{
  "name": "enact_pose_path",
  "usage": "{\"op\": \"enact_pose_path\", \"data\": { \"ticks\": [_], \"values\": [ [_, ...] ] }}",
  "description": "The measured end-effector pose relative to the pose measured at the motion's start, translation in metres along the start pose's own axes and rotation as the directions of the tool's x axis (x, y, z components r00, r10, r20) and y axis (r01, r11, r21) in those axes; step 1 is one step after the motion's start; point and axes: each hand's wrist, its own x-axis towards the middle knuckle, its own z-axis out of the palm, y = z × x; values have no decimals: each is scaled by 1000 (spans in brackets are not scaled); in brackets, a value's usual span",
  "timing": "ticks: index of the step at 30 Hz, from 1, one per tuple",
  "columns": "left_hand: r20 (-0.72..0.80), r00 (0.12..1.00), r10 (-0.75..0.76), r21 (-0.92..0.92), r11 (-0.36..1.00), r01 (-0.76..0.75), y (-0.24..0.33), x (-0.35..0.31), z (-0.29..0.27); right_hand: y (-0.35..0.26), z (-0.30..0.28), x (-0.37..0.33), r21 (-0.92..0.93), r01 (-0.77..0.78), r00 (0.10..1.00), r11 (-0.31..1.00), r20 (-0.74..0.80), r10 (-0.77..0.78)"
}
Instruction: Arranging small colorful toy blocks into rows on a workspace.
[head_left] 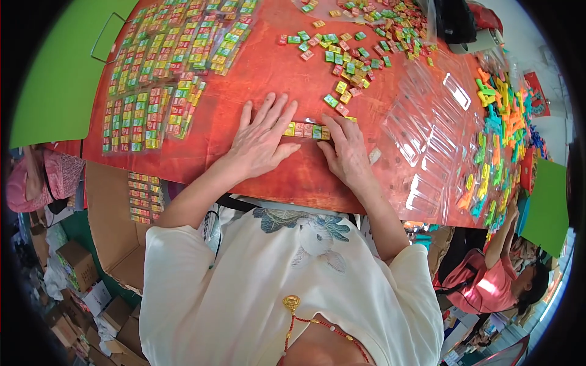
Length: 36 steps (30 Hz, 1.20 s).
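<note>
A short row of small coloured boxes (307, 130), red, yellow and green, lies on the red table in front of me. My left hand (259, 139) rests flat at the row's left end, its fingers stretched out and the thumb apart below. At the right end, my right hand (347, 151) has bent fingers, with the index finger on the far side of the row and the thumb on the near side. Beyond it, a heap of loose small boxes (351, 61) spreads toward the table's far edge.
Filled clear packs of boxes (143, 116) cover the table's left side. Empty clear plastic trays (421, 122) lie overlapping at right, beside colourful toy pieces (497, 146). An open cardboard box (113, 226) stands below the left edge. A co-worker in pink (482, 280) is at right.
</note>
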Motion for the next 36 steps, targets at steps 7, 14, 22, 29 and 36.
{"op": "enact_pose_path", "data": {
  "ticks": [7, 14, 22, 29, 36],
  "values": [
    [-93, 992, -89, -156, 985, 73, -3, -19, -18, -5, 17, 21, 79, 120, 991, 990, 49, -124],
    [-254, 967, 2, 160, 986, 40, -1, -22, -5, -21, 8, 32, 64, 164, 982, 984, 87, -169],
    [-617, 778, -116, 209, 930, 304, -46, -37, -66, 3, -5, 6, -20, 103, 994, 994, 36, -102],
    [-652, 701, -289, 285, 763, 581, -98, -59, -102, 16, -8, -8, -51, 47, 999, 998, -3, -47],
    [-564, 723, -400, 479, 554, 681, -112, -74, -91, 18, -21, -1, -48, 9, 995, 999, -100, -13]
  ]
}}
